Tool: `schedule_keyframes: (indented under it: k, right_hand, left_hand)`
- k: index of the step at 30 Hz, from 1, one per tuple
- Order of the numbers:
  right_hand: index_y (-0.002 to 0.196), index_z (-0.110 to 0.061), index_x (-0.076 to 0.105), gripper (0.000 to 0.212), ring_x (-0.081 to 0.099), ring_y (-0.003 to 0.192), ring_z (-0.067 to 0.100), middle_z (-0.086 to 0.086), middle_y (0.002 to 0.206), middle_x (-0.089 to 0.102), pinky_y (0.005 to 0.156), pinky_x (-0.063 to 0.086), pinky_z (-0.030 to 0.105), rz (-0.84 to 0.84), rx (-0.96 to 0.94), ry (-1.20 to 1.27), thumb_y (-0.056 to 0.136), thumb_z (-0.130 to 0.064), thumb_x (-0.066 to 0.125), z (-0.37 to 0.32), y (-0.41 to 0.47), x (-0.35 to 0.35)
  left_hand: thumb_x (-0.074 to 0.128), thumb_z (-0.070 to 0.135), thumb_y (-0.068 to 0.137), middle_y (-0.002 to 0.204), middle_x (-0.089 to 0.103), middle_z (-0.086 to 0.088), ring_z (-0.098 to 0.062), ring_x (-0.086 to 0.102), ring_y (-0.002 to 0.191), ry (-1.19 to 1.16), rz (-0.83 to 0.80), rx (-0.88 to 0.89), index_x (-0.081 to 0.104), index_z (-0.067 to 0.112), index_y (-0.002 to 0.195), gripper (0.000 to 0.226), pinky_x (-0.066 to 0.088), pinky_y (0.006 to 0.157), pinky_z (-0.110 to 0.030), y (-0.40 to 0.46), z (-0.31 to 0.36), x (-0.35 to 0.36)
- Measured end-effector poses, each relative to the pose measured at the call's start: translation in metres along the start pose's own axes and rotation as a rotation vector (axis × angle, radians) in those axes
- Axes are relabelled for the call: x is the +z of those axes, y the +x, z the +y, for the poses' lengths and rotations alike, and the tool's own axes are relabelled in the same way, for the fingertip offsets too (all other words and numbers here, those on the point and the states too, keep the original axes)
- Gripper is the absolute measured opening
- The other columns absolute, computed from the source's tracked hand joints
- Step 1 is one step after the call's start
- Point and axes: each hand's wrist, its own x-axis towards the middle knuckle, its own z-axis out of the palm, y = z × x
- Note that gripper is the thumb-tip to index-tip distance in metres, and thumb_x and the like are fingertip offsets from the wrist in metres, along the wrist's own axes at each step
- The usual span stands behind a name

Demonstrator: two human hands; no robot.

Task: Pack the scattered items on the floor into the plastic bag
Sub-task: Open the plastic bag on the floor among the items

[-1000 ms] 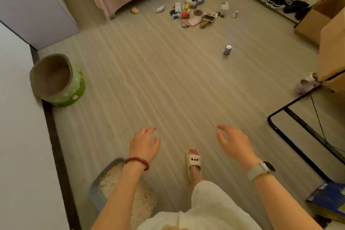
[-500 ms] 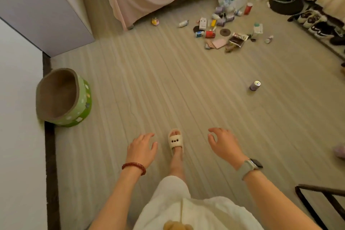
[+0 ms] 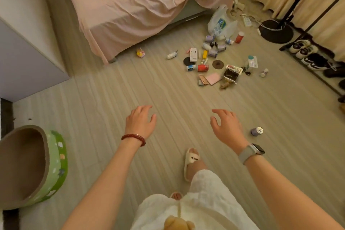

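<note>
A translucent plastic bag [image 3: 221, 23] with a blue print stands on the floor by the bed's foot. In front of it lie several scattered items: small bottles, a white box [image 3: 193, 54], a red can [image 3: 203, 68], a pink card [image 3: 213, 78], a black snack packet [image 3: 232, 73]. A lone purple can [image 3: 257, 131] lies apart, just right of my right hand [image 3: 226, 127]. My left hand [image 3: 141, 121] and my right hand hover empty over the floor, fingers relaxed and spread.
A bed with a pink sheet [image 3: 141, 5] fills the back. A white cabinet [image 3: 24, 46] stands at left, a green round cat scratcher [image 3: 54, 164] at lower left. Shoes on a black rack [image 3: 313, 58], a fan base [image 3: 276, 31] and cables lie at right.
I have walked forward: the scattered items and bag are nearer, and the purple can now lies beside my right hand. Both hands stay empty and spread.
</note>
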Motion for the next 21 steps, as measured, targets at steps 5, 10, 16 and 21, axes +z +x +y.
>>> schedule_keyframes:
  k: [5,10,16,21]
  right_hand:
    - [0.133,-0.016,0.043,0.041,0.041,0.126,0.027,0.010,0.137,0.046,0.104,0.035,0.040,-0.008,0.010,0.062,0.094,-0.028,0.040,-0.018,0.174,-0.026]
    - [0.132,-0.017,0.044,0.041,0.039,0.128,0.028,0.010,0.137,0.047,0.106,0.034,0.046,-0.051,0.056,0.067,0.093,-0.029,0.039,-0.049,0.316,-0.050]
    - [0.132,-0.019,0.043,0.041,0.035,0.130,0.024,0.006,0.138,0.045,0.105,0.032,0.045,-0.044,-0.012,0.015,0.093,-0.031,0.040,-0.108,0.457,-0.083]
    - [0.132,-0.019,0.044,0.041,0.039,0.126,0.024,0.005,0.136,0.047,0.099,0.036,0.043,-0.043,0.035,0.032,0.093,-0.032,0.040,-0.145,0.577,-0.080]
  left_hand:
    - [0.045,0.027,0.091,0.131,0.050,-0.009,-0.026,0.045,0.122,-0.027,0.023,0.018,0.048,0.014,0.127,0.039,0.034,0.099,-0.038,0.164,0.035,-0.009]
    - [0.044,0.028,0.091,0.130,0.050,-0.007,-0.024,0.044,0.122,-0.069,-0.041,-0.088,0.047,0.015,0.127,0.039,0.036,0.099,-0.038,0.289,0.063,-0.018]
    - [0.044,0.029,0.091,0.131,0.050,-0.009,-0.025,0.042,0.123,-0.070,0.028,-0.120,0.046,0.015,0.128,0.039,0.035,0.101,-0.039,0.441,0.066,-0.066]
    - [0.043,0.029,0.091,0.131,0.048,-0.008,-0.025,0.043,0.123,-0.059,-0.017,-0.120,0.045,0.016,0.129,0.039,0.036,0.100,-0.041,0.572,0.050,-0.080]
